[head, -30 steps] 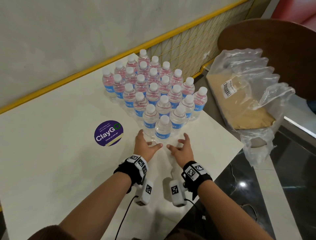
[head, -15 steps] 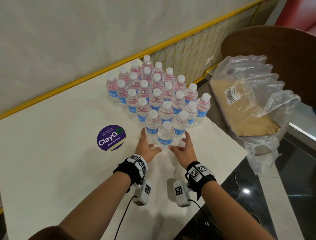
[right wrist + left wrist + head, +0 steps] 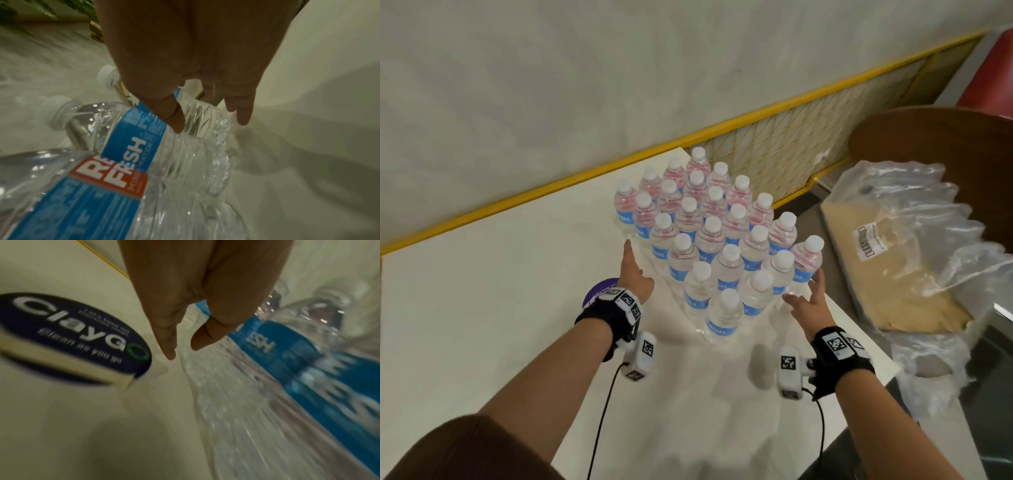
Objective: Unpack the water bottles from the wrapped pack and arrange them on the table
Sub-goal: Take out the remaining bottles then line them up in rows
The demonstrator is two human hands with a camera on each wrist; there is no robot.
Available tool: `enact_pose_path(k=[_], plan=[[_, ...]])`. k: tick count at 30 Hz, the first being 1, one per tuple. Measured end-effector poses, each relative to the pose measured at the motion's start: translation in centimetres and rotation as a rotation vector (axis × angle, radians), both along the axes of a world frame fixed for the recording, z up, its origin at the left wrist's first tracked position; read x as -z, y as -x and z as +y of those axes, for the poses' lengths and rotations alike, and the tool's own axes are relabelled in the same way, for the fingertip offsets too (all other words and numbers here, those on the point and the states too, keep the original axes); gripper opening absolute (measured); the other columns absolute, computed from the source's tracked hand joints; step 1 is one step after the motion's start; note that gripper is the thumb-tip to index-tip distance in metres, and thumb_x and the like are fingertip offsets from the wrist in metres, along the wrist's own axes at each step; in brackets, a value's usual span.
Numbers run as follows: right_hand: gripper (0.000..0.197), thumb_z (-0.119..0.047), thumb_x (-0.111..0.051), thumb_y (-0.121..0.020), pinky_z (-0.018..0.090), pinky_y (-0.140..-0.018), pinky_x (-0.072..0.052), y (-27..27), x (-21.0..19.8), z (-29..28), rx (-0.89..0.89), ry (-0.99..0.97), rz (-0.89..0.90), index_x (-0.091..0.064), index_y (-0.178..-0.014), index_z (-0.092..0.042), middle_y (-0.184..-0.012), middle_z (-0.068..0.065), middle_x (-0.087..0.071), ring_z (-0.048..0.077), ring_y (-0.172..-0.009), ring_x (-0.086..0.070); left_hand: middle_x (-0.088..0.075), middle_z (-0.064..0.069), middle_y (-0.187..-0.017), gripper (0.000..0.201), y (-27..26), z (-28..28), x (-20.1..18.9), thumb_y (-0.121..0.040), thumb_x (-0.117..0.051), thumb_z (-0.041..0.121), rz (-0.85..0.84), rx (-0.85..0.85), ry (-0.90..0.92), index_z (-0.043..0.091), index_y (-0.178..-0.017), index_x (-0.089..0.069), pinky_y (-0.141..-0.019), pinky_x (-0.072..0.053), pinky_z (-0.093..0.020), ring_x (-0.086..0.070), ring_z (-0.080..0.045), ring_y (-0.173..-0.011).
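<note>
Two dozen or so bottles (image 3: 722, 240) massed upright in a tight diamond on the white table (image 3: 500, 291), caps up, blue labels showing. Left hand (image 3: 634, 279) stretched flat along the block's left flank, right hand (image 3: 808, 301) spread at its right flank, both empty, fingers straight; seemingly placed to square up the rows, not to lift. Emptied wrap (image 3: 928, 246) slumped on a cardboard sheet (image 3: 887, 274) off the table's right edge, suggesting unpacking is finished and only tidying remains. Round purple sticker (image 3: 599, 291) partly hidden behind the left wrist.

From the left wrist: fingers (image 3: 166, 340) extended and relaxed, gripping nothing, just beside a blurred row of labelled bottles (image 3: 287, 353); contact impossible to confirm through the blur. Sticker (image 3: 72, 334) close on the other side.

From the right wrist: thumb (image 3: 174, 118) resting against the ribbed wall of the nearest bottle (image 3: 185, 154), other fingers (image 3: 242, 112) pointing down toward the tabletop, nothing clasped. Open palm apparently set to nudge the outer row inward.
</note>
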State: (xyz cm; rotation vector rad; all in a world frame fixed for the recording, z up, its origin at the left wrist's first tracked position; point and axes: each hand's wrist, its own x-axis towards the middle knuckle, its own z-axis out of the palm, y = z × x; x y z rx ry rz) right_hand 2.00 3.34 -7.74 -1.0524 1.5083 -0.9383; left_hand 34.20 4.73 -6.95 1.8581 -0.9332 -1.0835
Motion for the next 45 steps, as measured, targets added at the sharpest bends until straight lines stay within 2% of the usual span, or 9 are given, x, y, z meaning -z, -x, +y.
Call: enact_pose_path(k=[5,9,15,20,24,28,33,38,45], plan=[[0.092,-0.009,-0.062,-0.074,0.061,-0.111,-0.026,-0.2,0.8,-0.4,-0.051,0.021,-0.007,-0.015,-0.141,-0.051,-0.139,-0.019,-0.040,0.024,-0.131,-0.043,-0.015,-0.001,-0.158,0.093,-3.6,-4.1,-1.7,-0.084,-0.044,-0.017,-0.057,-0.017,0.029,0.022,-0.152,0.007,-0.116,-0.028,-0.044,-0.031,-0.026,-0.140],[0.093,0.000,-0.062,-0.080,0.060,-0.111,-0.027,-0.2,1.3,-0.5,-0.084,0.053,-0.019,-0.016,-0.138,-0.056,-0.142,-0.019,-0.036,0.025,-0.134,-0.040,-0.009,0.003,-0.160,0.094,-4.6,-5.9,-2.0,-0.085,-0.039,-0.018,-0.084,0.021,-0.017,0.027,-0.150,0.012,-0.115,-0.029,-0.044,-0.030,-0.029,-0.141],[0.090,0.007,-0.058,-0.085,0.047,-0.118,-0.020,-0.4,0.6,-0.5,-0.080,0.041,0.020,-0.008,-0.149,-0.034,-0.152,-0.005,-0.029,0.018,-0.139,-0.030,-0.008,0.000,-0.160,0.090,-4.5,-6.4,-1.9,-0.087,-0.037,-0.018,-0.099,0.049,0.016,0.024,-0.150,0.011,-0.116,-0.029,-0.038,-0.025,-0.024,-0.143],[0.096,0.006,-0.062,-0.083,0.049,-0.118,-0.020,-0.6,0.2,-0.1,-0.086,0.029,0.034,-0.006,-0.149,-0.034,-0.154,-0.003,-0.027,0.017,-0.139,-0.030,-0.012,-0.004,-0.159,0.092,-3.8,-5.4,-1.3,-0.087,-0.045,-0.014,-0.083,0.042,0.009,0.022,-0.151,0.011,-0.114,-0.031,-0.044,-0.031,-0.029,-0.140],[0.101,-0.004,-0.073,-0.078,0.049,-0.111,-0.034,-1.0,0.2,2.0,-0.028,-0.106,0.064,-0.005,-0.150,-0.025,-0.153,0.011,-0.023,0.030,-0.137,-0.034,-0.008,-0.002,-0.159,0.107,-1.4,-2.3,0.9,-0.078,-0.059,-0.014,-0.021,0.159,-0.082,0.023,-0.151,0.011,-0.111,-0.034,-0.051,-0.026,-0.030,-0.142],[0.103,-0.019,-0.082,-0.071,0.038,-0.104,-0.042,-3.0,0.5,6.2,-0.138,-0.160,0.202,-0.016,-0.149,-0.014,-0.147,0.011,-0.029,0.026,-0.128,-0.043,-0.010,-0.001,-0.158,0.121,1.3,0.8,2.6,-0.065,-0.072,-0.001,-0.066,0.280,-0.097,0.024,-0.151,0.010,-0.115,-0.030,-0.047,-0.024,-0.026,-0.143],[0.109,-0.033,-0.085,-0.065,0.029,-0.092,-0.047,-6.3,0.8,9.5,-0.252,-0.155,0.268,-0.017,-0.148,-0.014,-0.137,0.007,-0.037,0.016,-0.107,-0.051,-0.021,0.009,-0.146,0.129,4.4,2.9,2.5,-0.060,-0.087,0.009,-0.032,0.398,-0.040,0.016,-0.150,0.004,-0.116,-0.023,-0.034,-0.027,-0.014,-0.138],[0.100,-0.030,-0.080,-0.072,0.024,-0.088,-0.043,-7.9,0.5,9.4,-0.165,-0.164,0.217,-0.016,-0.148,-0.014,-0.135,0.006,-0.044,0.012,-0.102,-0.051,-0.031,0.004,-0.152,0.127,4.4,3.5,2.2,-0.046,-0.084,0.042,0.053,0.332,0.013,0.027,-0.149,-0.010,-0.112,-0.034,-0.050,-0.037,-0.021,-0.137],[0.095,-0.026,-0.077,-0.076,0.024,-0.088,-0.042,-8.7,0.6,9.1,-0.114,-0.175,0.188,-0.016,-0.148,-0.015,-0.133,0.005,-0.047,0.011,-0.101,-0.051,-0.030,0.003,-0.153,0.123,4.6,3.6,1.5,-0.053,-0.087,0.032,0.023,0.341,0.010,0.027,-0.149,-0.010,-0.111,-0.036,-0.050,-0.038,-0.023,-0.137]])
